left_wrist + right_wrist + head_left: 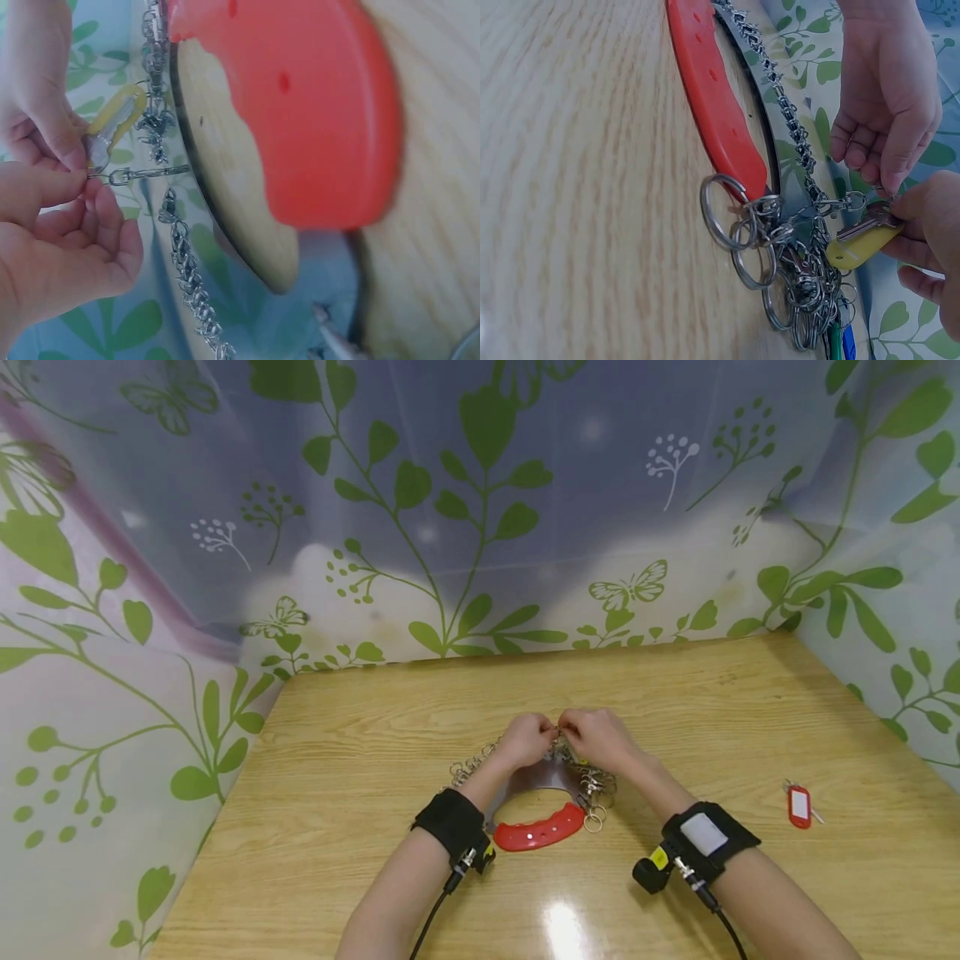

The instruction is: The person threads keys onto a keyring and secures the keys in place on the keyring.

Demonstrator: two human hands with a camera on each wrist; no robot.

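A metal key holder with a red handle (538, 830) and a curved metal plate (551, 774) is on the table, with snap hooks and split rings round its outer edge. My left hand (527, 739) pinches a small split ring at the end of a snap hook (146, 173) beyond the plate's far edge. Beside it, my right hand (600, 741) holds a key (870, 220) with a yellow key tag (859, 249). The fingertips of both hands meet at the ring; whether the key is on it I cannot tell.
A red key tag (799, 807) with a key lies apart at the right of the wooden table (345, 760). Several loose-hanging split rings (727, 214) bunch by the handle's right end. A leaf-patterned curtain (480, 527) stands behind the table and along both sides.
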